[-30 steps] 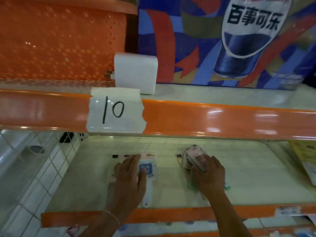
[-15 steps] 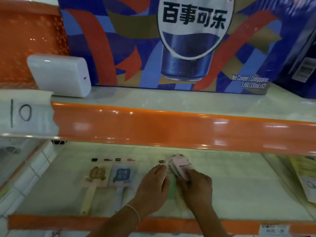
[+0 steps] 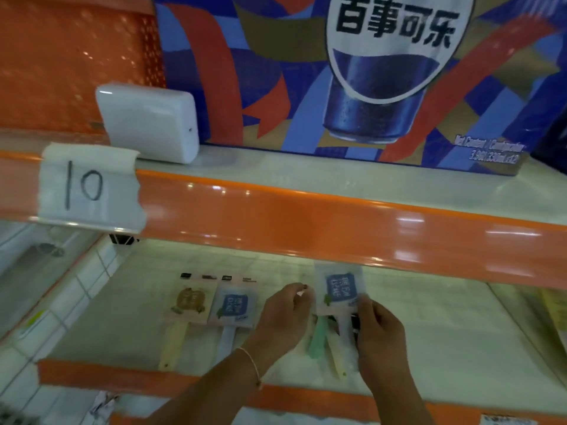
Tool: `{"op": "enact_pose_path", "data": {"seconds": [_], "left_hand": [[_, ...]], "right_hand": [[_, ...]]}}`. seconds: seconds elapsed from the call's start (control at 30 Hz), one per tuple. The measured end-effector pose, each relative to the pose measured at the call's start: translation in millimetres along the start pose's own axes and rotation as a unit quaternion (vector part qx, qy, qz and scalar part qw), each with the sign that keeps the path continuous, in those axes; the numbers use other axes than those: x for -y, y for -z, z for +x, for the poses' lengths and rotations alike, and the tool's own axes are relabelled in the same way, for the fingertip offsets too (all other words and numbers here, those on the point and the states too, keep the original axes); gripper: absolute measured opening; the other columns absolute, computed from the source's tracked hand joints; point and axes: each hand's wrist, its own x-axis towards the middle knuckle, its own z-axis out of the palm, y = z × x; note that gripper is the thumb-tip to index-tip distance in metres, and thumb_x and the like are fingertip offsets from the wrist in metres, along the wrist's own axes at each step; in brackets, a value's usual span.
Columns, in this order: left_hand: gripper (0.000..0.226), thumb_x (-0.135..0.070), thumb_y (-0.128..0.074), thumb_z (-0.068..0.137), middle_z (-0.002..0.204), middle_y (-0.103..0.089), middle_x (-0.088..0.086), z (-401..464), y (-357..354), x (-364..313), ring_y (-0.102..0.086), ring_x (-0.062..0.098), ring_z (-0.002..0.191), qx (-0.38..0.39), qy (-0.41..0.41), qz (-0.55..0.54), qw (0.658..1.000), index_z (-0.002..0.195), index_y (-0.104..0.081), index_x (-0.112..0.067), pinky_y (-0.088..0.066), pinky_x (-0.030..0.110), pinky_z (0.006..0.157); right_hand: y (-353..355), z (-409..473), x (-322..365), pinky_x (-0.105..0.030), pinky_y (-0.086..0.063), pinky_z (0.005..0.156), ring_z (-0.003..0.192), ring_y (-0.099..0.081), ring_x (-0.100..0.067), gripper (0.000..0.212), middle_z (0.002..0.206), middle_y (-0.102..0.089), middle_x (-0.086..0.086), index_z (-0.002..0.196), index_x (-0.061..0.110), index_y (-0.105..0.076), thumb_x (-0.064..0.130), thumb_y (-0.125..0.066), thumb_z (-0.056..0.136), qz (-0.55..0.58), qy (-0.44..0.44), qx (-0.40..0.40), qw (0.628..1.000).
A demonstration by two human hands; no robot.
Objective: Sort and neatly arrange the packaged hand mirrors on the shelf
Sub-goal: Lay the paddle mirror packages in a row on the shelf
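— Since two packaged mirrors already lie flat on the lower shelf [image 3: 445, 348] side by side, handles toward the front edge, which one goes down next?

— I'd judge the blue-card mirror [image 3: 340, 291]. The right hand [image 3: 380, 335] has its grip closed around the pack low down, near the handle, holding it tilted up off the shelf so the printed face can be read. That looks like checking the design against the row.

— And the left hand [image 3: 283, 317]?

— Its fingers are curled beside the lifted pack, just left of it. Whether they pinch the pack's edge or only hover against it, I cannot tell; blur smears that spot.

— Where does the row sit relative to the lifted pack?

— Well to its left: the brown-card mirror [image 3: 189, 302] farthest, the second blue mirror [image 3: 234, 306] just beside it, edges touching or overlapping slightly.

— Anything beneath the lifted pack?

— A green handle [image 3: 319, 338] and a pale yellow handle [image 3: 336, 357] poke out below it, so more mirrors wait there. Their cards are hidden behind the hands and the raised pack, so I can't say how many or which design.
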Motion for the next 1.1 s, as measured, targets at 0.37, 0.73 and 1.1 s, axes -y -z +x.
{"op": "enact_pose_path", "data": {"seconds": [0.37, 0.73, 1.1], "left_hand": [[0.014, -0.028, -0.045, 0.098, 0.088, -0.062, -0.004, 0, 97, 45, -0.053, 0.002, 0.068, -0.024, 0.034, 0.098, 0.994, 0.1, -0.058, -0.032, -0.044, 0.017, 0.059], [0.027, -0.022, -0.051, 0.093, 0.099, -0.066, 0.011, 0, 195, 158, -0.059, 0.028, 0.096, -0.181, -0.014, 0.22, 0.958, 0.103, -0.069, -0.004, -0.049, 0.039, 0.089], [0.051, -0.037, -0.035, 0.09, 0.096, -0.067, 0.012, -5, 189, 192, -0.057, 0.034, 0.105, -0.179, -0.053, 0.252, 0.95, 0.083, -0.072, -0.003, -0.047, 0.046, 0.095]], "right_hand": [[-101, -25, -20, -0.033, -0.056, 0.066, 0.067, -0.067, -0.021, 0.04, 0.071, -0.071, -0.009, 0.125, 0.01, -0.059, 0.014, -0.07, 0.087, 0.008, -0.074, 0.096, 0.993], [-149, -31, -48, -0.015, -0.039, 0.052, 0.063, -0.057, -0.005, 0.026, 0.071, -0.065, 0.004, 0.117, 0.023, -0.061, 0.03, -0.059, 0.092, -0.265, 0.056, 0.041, 0.962], [-157, -38, -74, -0.029, -0.047, 0.069, 0.08, -0.058, -0.023, 0.037, 0.086, -0.062, -0.007, 0.112, 0.012, -0.067, 0.039, -0.06, 0.088, -0.41, 0.161, 0.007, 0.898]]}}
